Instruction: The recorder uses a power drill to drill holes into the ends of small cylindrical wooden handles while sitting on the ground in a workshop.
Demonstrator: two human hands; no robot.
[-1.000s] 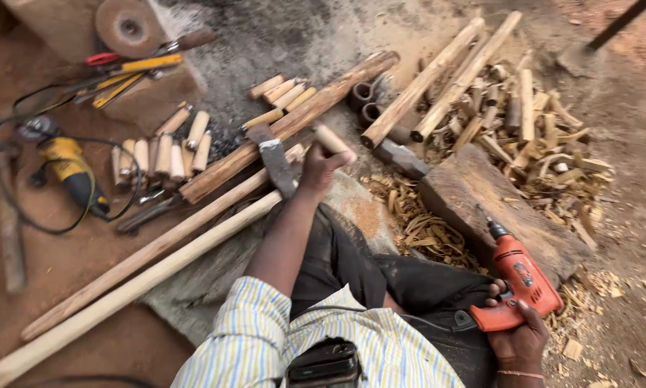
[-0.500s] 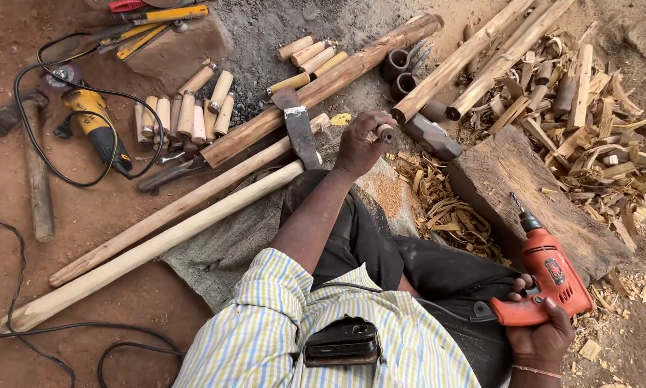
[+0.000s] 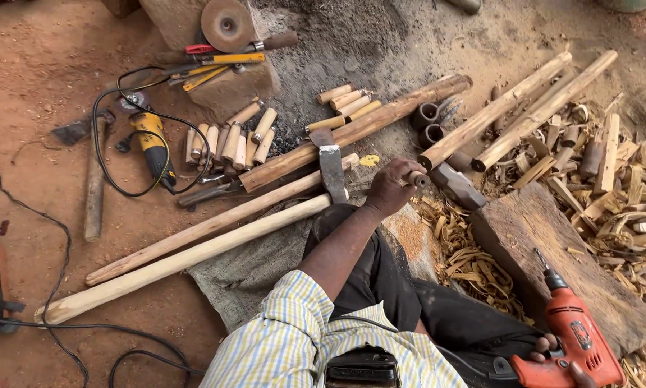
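Mid-frame, the left hand [image 3: 389,188] grips a short wooden peg [image 3: 417,178]; at lower right, the right hand [image 3: 564,363] clasps a red drill [image 3: 574,339].

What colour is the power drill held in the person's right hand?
Orange-red with a dark metal chuck; the drill in the right hand shows in the head view.

An open-air woodworking workshop: dirt floor [image 3: 35,86], wooden poles [image 3: 193,255], wood shavings [image 3: 466,251], power tools.
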